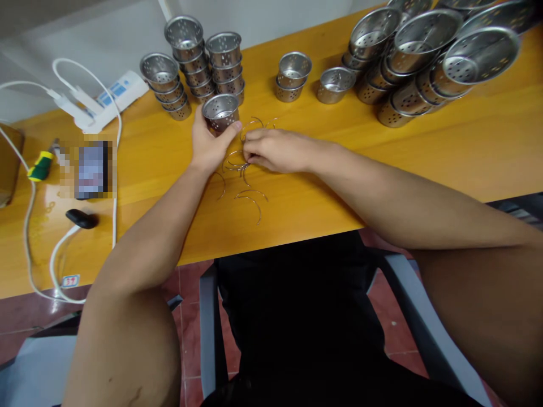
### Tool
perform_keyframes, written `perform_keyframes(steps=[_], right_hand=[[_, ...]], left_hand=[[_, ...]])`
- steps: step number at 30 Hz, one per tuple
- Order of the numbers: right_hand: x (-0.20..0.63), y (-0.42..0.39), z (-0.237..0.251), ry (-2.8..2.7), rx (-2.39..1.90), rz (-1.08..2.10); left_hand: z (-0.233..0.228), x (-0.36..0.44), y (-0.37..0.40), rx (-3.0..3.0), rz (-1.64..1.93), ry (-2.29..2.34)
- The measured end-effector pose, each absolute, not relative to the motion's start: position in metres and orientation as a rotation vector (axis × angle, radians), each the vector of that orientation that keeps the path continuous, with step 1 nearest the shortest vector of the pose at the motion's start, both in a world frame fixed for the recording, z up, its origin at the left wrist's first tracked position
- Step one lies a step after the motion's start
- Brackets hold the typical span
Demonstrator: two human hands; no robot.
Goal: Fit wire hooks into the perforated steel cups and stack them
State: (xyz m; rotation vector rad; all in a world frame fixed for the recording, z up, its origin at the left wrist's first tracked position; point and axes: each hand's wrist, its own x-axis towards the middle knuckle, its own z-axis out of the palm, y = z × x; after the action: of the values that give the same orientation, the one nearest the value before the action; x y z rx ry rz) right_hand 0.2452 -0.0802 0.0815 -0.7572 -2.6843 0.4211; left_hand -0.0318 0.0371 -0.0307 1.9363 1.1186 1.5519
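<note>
My left hand (pixel 208 141) is wrapped round a perforated metal cup (pixel 221 112), which is upright with its mouth facing up. Just to the right, my right hand (pixel 267 150) has its fingers pinched together, low over several thin curved wires (pixel 235 160). One or more wires meet its fingertips, but I cannot make out whether they are gripped. More curved wires (pixel 254 204) lie loose on the yellow table, nearer to me.
Stacked metal cups (pixel 193 65) stand behind my left hand. Two more cups, a stacked pair (pixel 292 76) and a single cup (pixel 336 85), lead to larger stacks (pixel 418 68) at right. A power strip (pixel 114 99), white cables, green-yellow pliers (pixel 41 165) and a blurred phone-like object (pixel 92 169) lie left.
</note>
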Motion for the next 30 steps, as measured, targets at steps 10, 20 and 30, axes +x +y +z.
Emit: perform_keyframes(steps=[10,20,30], right_hand=[[0.242,-0.085,0.084,-2.745,-0.777,0.382],[0.246,-0.084,0.086,-2.679,-0.733,0.417],[0.264,-0.076,0.102,-2.567,-0.804,0.604]], left_hand=[[-0.029,-0.029,0.035,2.032,1.562,1.093],[-0.014,-0.018,0.018,1.914,1.636,1.071],[0.007,-0.017,0.003,2.034,1.554,1.099]])
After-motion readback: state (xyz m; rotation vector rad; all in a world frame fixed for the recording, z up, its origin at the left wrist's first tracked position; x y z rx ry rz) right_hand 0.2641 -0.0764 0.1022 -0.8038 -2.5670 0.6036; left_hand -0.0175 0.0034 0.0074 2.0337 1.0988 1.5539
